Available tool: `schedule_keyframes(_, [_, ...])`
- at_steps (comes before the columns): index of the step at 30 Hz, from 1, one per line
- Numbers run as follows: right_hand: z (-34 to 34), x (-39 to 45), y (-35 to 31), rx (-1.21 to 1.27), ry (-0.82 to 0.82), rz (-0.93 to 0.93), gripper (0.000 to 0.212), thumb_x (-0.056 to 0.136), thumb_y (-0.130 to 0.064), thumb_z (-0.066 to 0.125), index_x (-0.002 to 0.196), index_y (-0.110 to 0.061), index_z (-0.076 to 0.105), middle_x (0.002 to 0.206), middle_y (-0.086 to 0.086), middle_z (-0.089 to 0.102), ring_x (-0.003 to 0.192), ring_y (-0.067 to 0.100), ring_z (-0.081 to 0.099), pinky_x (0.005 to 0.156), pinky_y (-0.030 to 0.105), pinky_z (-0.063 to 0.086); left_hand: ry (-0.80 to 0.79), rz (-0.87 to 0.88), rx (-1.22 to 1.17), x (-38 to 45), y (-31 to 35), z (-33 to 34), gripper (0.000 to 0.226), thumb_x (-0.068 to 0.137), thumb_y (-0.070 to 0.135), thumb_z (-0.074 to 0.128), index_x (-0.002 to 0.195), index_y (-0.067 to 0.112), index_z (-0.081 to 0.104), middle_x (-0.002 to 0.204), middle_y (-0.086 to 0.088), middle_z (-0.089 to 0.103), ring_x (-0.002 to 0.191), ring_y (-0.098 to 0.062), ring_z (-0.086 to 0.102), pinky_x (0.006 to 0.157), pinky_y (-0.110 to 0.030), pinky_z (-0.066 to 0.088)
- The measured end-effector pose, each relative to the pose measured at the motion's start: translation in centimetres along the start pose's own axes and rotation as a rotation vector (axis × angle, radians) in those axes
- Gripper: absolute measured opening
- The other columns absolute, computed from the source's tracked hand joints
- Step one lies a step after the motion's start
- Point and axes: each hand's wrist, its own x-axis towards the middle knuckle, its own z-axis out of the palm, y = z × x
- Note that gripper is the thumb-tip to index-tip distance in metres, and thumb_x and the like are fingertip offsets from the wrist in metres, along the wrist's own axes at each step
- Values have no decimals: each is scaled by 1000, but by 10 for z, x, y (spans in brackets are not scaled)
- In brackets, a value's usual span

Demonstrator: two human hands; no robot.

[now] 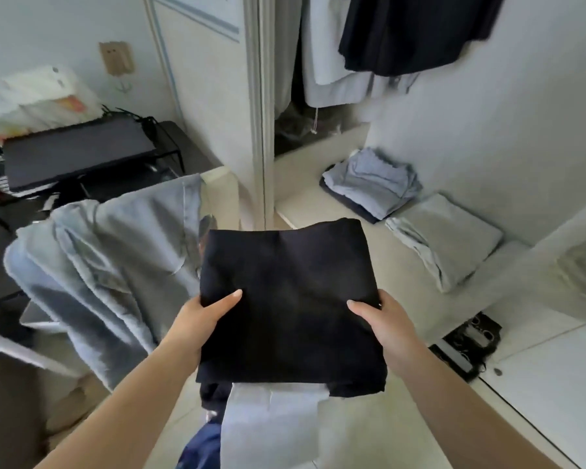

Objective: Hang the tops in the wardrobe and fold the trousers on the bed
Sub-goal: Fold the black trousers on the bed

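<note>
A folded black garment is held flat in the air in front of me. My left hand grips its left edge with the thumb on top. My right hand grips its right edge the same way. Beyond it, the open wardrobe has a pale floor. On that floor lie a folded light blue pile and a folded grey garment. Tops hang above: a dark one and a pale blue one.
A pale blue-grey garment drapes over a chair back on the left. Behind it a black desk carries a dark flat panel and a white package. A white wardrobe door edge stands upright in the middle. Black sandals lie at right.
</note>
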Motion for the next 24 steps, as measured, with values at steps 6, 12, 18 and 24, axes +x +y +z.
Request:
schedule_keyframes(6, [-15,79,-25,42,202,-2,22,83,-21,69,104,-25,62,98,-6,69,86,11,67,65,24,51,-205,-22,73,123,58,56,47,66,36,85,105,16,67,92,-3,76,82,-24,73,68,-35,59])
schedule_keyframes(12, [-14,139,-42,163,442,62,20,83,-23,70,97,-29,59,94,-9,69,80,7,69,62,19,52,-445,-4,292,231,127,113,52,61,47,86,105,25,67,92,2,76,83,-22,73,74,-37,58])
schedule_keyframes(18, [-35,177,-41,81,743,181,6,85,-25,63,87,-26,58,81,-7,66,72,6,64,58,19,49,-647,-44,454,290,144,195,42,75,35,79,109,16,66,93,-2,76,85,-23,73,84,-40,57])
schedule_keyframes(24, [-97,218,-47,3,954,255,9,84,-18,61,92,-15,59,81,0,64,74,19,61,66,32,48,-872,-64,522,317,148,285,40,81,25,75,118,17,62,108,-2,73,95,-18,70,90,-36,54])
